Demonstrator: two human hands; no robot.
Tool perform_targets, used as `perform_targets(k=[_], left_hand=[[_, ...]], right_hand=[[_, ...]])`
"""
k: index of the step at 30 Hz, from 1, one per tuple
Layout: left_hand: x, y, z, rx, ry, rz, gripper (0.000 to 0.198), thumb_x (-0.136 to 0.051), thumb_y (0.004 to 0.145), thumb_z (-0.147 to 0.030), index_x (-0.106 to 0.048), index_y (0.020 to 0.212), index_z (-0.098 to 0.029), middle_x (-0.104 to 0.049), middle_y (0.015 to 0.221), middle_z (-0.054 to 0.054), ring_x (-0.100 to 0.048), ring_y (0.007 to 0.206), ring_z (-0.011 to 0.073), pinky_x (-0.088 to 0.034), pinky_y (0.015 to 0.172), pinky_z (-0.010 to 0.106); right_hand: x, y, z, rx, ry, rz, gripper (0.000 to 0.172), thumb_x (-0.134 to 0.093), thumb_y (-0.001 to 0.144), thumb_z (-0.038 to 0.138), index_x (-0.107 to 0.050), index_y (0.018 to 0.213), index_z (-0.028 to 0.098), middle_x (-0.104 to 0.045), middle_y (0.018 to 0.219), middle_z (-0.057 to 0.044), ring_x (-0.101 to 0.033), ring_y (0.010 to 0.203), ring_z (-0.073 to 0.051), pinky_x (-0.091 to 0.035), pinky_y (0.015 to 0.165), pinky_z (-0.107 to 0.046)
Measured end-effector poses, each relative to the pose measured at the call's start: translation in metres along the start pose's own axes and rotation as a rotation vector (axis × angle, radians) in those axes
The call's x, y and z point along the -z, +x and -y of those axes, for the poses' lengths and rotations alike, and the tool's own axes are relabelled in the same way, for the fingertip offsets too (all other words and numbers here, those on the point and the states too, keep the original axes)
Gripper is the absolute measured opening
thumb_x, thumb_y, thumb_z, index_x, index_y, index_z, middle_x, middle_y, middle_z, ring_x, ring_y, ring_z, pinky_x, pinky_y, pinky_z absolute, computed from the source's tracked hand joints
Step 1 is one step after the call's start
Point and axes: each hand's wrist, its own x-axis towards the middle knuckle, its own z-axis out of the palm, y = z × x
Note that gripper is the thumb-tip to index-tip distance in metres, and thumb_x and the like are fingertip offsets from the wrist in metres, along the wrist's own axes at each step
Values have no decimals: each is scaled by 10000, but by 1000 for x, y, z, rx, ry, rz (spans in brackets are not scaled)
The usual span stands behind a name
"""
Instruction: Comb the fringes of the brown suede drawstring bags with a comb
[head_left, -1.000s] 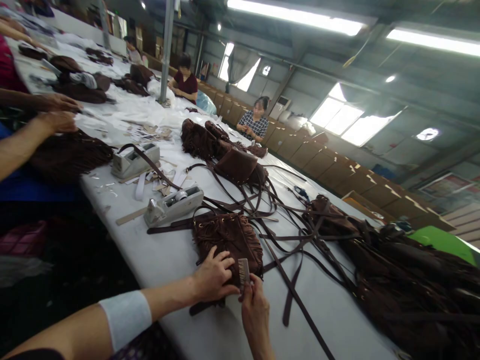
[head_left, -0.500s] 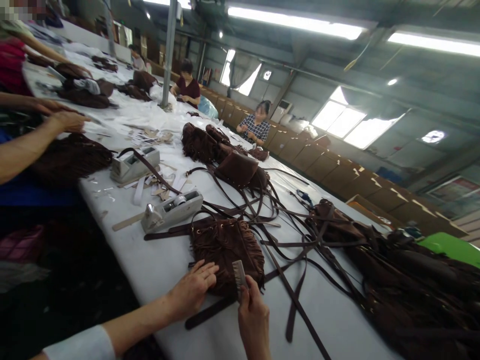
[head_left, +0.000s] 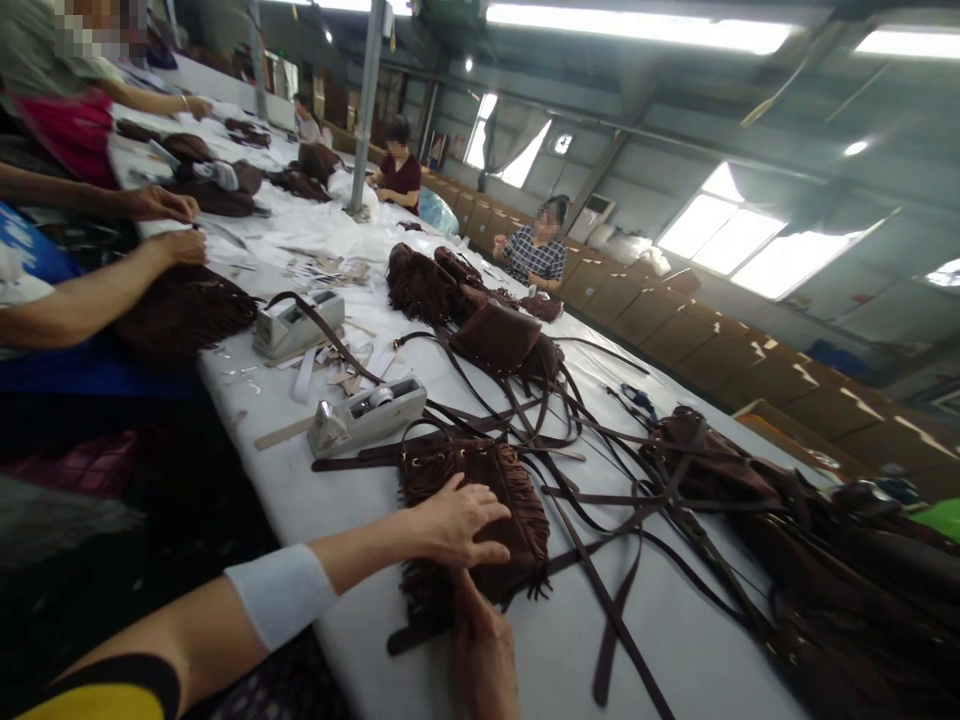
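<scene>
A dark brown fringed bag (head_left: 517, 480) with eyelets along its top lies on the white table in front of me. My left hand (head_left: 465, 515) rests across the middle of it, fingers spread. Just below, at the bag's near edge, my right hand (head_left: 484, 640) is closed with one finger stretched along the fringe. The comb it held half a second ago is hidden now, apparently still in its grip. Long brown straps (head_left: 585, 570) run out from behind the bag to the right.
Two tape dispensers (head_left: 367, 412) stand beyond the bag at left, near paper scraps. More brown bags lie at the centre (head_left: 495, 335) and right (head_left: 847, 560). A co-worker's hands (head_left: 176, 225) work at the left table edge. Cardboard boxes (head_left: 675, 330) line the far side.
My left hand has moved up and right from the bag's lower left corner onto its middle. My right hand is lower left on the bag, and the comb has gone out of sight.
</scene>
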Motion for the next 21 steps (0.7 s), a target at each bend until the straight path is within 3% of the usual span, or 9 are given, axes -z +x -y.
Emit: perform_targets(k=[2,5,8,12,17,21], left_hand=[[-18,11,11,-72,17,168,725,-519,822,-682,-421,1413,-274,-375,1494,140,-238,1394,428,-172,1078,681],[-42,19,26,-30,11,263,822,-435,799,-780,-356,1457,-293,-205,1569,131,-43,1428,442,-12,1073,719],[-53,23,33,5,9,276,851,-403,783,-814,-336,1464,-308,-174,1579,109,-5,1434,426,38,1078,706],[-63,25,35,0,60,221,810,-396,808,-787,-331,1465,-317,-164,1584,87,-4,1439,412,80,1083,687],[-76,25,38,-16,130,151,777,-408,828,-754,-314,1470,-327,-176,1583,78,-27,1438,415,45,1079,704],[-82,25,37,-2,168,120,779,-384,828,-766,-332,1464,-320,-195,1578,77,-46,1439,409,52,1088,689]], right_hand=[[5,0,3,26,30,36,475,-349,891,176,-621,1276,237,-748,1004,-70,-713,844,-207,-551,717,-257],[11,-2,9,93,41,129,534,-366,850,125,-579,1321,258,-734,1062,-69,-702,912,-205,-550,772,-263],[11,-3,14,154,-71,234,654,-388,741,62,-568,1331,280,-743,984,-67,-707,804,-206,-556,722,-272],[9,-7,20,151,-40,315,642,-407,729,74,-588,1313,268,-742,876,-58,-702,732,-200,-543,675,-246],[10,-26,21,115,233,304,581,-434,753,119,-602,1299,227,-748,812,-28,-682,640,-159,-525,638,-197],[5,-43,21,0,336,204,463,-396,850,311,-677,1205,210,-719,675,-17,-674,569,-172,-529,592,-216]])
